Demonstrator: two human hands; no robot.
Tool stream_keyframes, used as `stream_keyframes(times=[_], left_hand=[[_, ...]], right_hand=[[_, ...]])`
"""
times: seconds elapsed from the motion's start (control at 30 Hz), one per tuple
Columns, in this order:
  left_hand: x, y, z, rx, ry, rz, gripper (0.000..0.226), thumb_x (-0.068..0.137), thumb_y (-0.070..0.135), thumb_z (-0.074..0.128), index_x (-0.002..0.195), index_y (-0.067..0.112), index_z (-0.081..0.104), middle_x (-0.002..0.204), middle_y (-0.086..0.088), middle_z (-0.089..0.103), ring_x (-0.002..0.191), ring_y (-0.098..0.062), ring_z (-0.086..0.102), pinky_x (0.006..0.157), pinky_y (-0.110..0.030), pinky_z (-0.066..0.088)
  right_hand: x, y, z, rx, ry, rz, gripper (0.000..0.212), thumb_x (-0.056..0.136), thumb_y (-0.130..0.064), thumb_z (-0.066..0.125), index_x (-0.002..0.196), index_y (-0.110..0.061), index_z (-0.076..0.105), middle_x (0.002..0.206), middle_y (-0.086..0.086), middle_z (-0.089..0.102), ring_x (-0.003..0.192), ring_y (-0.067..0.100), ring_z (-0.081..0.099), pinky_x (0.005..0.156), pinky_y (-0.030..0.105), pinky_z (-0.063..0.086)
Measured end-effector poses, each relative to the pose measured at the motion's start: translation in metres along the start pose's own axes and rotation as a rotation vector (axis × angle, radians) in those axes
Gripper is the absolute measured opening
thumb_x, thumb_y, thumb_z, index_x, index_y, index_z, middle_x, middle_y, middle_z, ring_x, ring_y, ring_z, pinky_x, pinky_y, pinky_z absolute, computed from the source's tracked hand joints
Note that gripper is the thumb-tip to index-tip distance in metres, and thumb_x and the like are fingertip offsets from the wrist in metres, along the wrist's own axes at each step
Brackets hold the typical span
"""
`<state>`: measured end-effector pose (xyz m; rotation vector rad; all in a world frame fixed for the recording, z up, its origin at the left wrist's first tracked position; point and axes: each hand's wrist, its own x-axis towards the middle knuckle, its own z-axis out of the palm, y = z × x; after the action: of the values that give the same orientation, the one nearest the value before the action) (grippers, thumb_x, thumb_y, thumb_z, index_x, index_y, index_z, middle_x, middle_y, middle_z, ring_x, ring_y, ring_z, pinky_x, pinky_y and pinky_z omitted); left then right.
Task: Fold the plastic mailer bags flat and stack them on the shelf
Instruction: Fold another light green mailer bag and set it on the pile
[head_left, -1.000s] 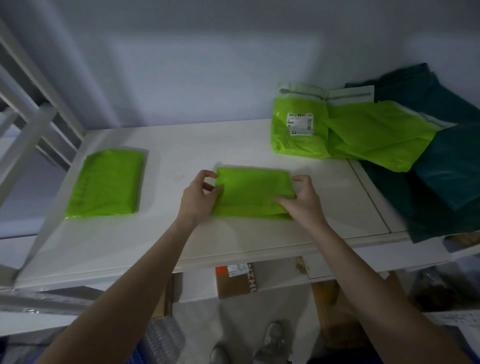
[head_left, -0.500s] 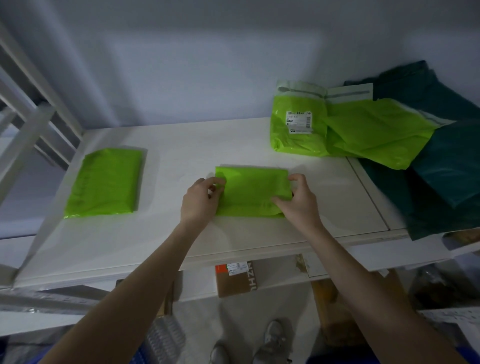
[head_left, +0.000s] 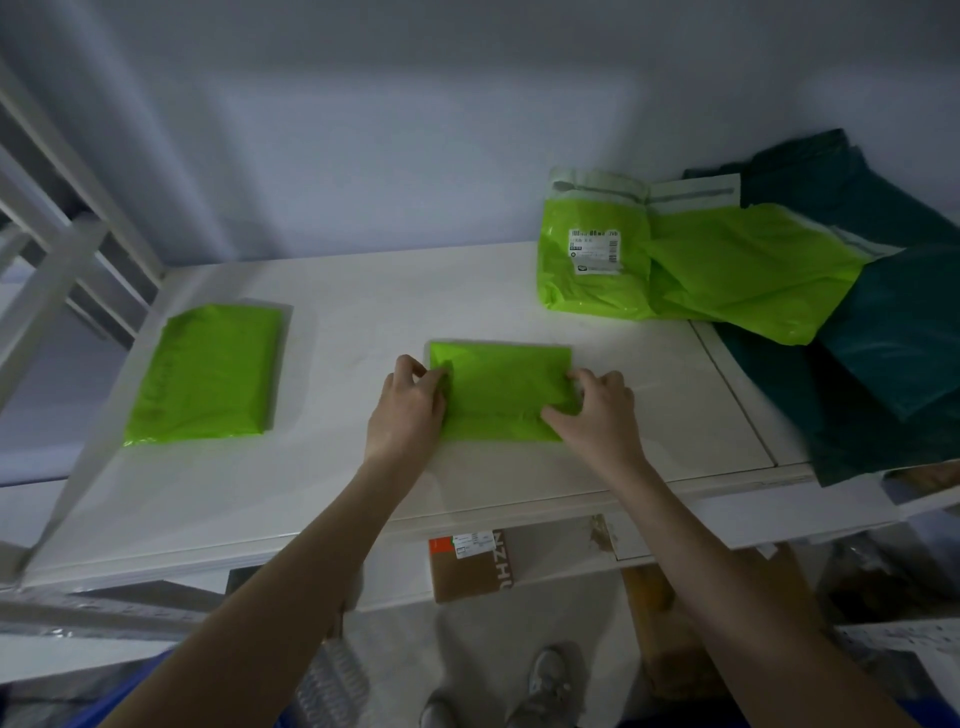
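A folded lime-green mailer bag (head_left: 501, 389) lies in the middle of the white shelf (head_left: 363, 312). My left hand (head_left: 408, 410) grips its left edge with curled fingers, and my right hand (head_left: 597, 410) pinches its right edge. At the shelf's left lies another folded green mailer (head_left: 208, 374), flat and apart from my hands. Unfolded green mailers (head_left: 675, 260), one with a white label, are heaped at the back right.
Dark teal bags (head_left: 883, 332) are piled at the right end, hanging over the shelf edge. A white frame (head_left: 67, 249) rises at the left. A cardboard box (head_left: 472, 566) sits below the shelf, above my shoes.
Both hands have drawn inward onto the bag's side edges and their fingers have curled tighter round it. The bag has stayed in the same spot.
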<state>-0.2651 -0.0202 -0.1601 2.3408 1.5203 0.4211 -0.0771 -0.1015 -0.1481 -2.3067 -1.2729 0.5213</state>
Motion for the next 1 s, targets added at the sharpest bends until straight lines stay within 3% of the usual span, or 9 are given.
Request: stream_keyframes(times=[0.13,0.23,0.33,0.4,0.47,0.57,0.7,0.87,1.0], left_hand=[[-0.001,0.001,-0.003,-0.059,0.081,-0.024,0.035,0.095,0.014,0.043,0.127,0.003,0.053,0.127,-0.014,0.042,0.112,-0.032,0.045,0.088,-0.040,0.044],[0.005,0.005,-0.003,-0.010,0.180,0.115,0.048,0.091,0.026,0.032,0.125,0.002,0.054,0.129,-0.015,0.050,0.115,-0.034,0.048,0.091,-0.043,0.043],[0.016,0.017,0.005,0.032,-0.006,0.254,0.066,0.089,0.040,0.014,0.142,0.007,0.035,0.151,-0.010,0.032,0.138,-0.027,0.031,0.112,-0.040,0.024],[0.022,0.018,0.017,0.133,-0.145,0.265,0.073,0.087,0.044,-0.003,0.150,0.011,0.018,0.158,-0.003,0.014,0.145,-0.018,0.012,0.118,-0.037,0.011],[0.025,0.015,0.027,0.228,-0.187,0.280,0.084,0.078,0.044,-0.017,0.150,0.013,0.015,0.158,-0.001,0.013,0.146,-0.016,0.009,0.117,-0.036,0.011],[0.026,0.015,0.026,0.163,-0.128,0.231,0.082,0.078,0.048,-0.007,0.147,0.019,0.027,0.154,0.004,0.027,0.142,-0.014,0.023,0.114,-0.031,0.019],[0.026,0.019,0.020,0.115,-0.134,0.182,0.053,0.094,0.042,0.025,0.144,0.030,0.032,0.152,0.012,0.029,0.140,-0.010,0.024,0.112,-0.036,0.018],[0.018,0.013,0.022,0.114,-0.141,0.126,0.063,0.084,0.052,0.018,0.145,0.038,0.027,0.156,0.008,0.019,0.144,-0.014,0.015,0.114,-0.042,0.012],[0.015,0.015,0.023,0.083,-0.139,0.083,0.068,0.083,0.059,0.016,0.147,0.037,0.021,0.158,0.003,0.010,0.145,-0.015,0.009,0.117,-0.044,0.006]], right_hand=[[0.001,0.003,0.000,0.178,0.069,0.035,0.043,0.081,-0.016,0.063,0.121,-0.005,0.052,0.117,0.017,0.042,0.110,0.036,0.045,0.096,0.043,0.040],[0.004,-0.006,0.003,0.181,0.244,-0.138,0.040,0.086,-0.015,0.051,0.122,-0.001,0.055,0.122,0.018,0.048,0.115,0.034,0.046,0.098,0.040,0.040],[0.011,-0.029,0.013,-0.048,0.230,-0.407,0.052,0.087,-0.031,0.035,0.125,-0.003,0.056,0.133,0.015,0.052,0.124,0.031,0.048,0.100,0.039,0.039],[0.017,-0.040,0.022,-0.211,0.087,-0.454,0.055,0.093,-0.036,0.025,0.134,-0.008,0.048,0.144,0.007,0.045,0.133,0.023,0.040,0.106,0.037,0.031],[0.022,-0.042,0.031,-0.310,0.030,-0.441,0.062,0.091,-0.038,0.014,0.130,-0.010,0.052,0.138,0.004,0.051,0.126,0.021,0.047,0.100,0.038,0.035],[0.024,-0.036,0.038,-0.373,0.049,-0.438,0.050,0.085,-0.033,0.028,0.102,-0.010,0.069,0.102,0.003,0.070,0.090,0.022,0.067,0.076,0.036,0.051],[0.026,-0.033,0.038,-0.357,0.097,-0.441,0.046,0.082,-0.033,0.031,0.102,-0.012,0.068,0.102,0.002,0.070,0.091,0.022,0.066,0.077,0.037,0.051],[0.023,-0.027,0.034,-0.356,0.059,-0.307,0.053,0.089,-0.051,0.030,0.131,-0.024,0.048,0.138,0.004,0.044,0.131,0.026,0.037,0.105,0.050,0.027],[0.023,-0.013,0.032,-0.391,0.038,-0.251,0.065,0.090,-0.058,0.036,0.145,-0.026,0.026,0.154,0.006,0.023,0.143,0.023,0.016,0.112,0.054,0.016]])
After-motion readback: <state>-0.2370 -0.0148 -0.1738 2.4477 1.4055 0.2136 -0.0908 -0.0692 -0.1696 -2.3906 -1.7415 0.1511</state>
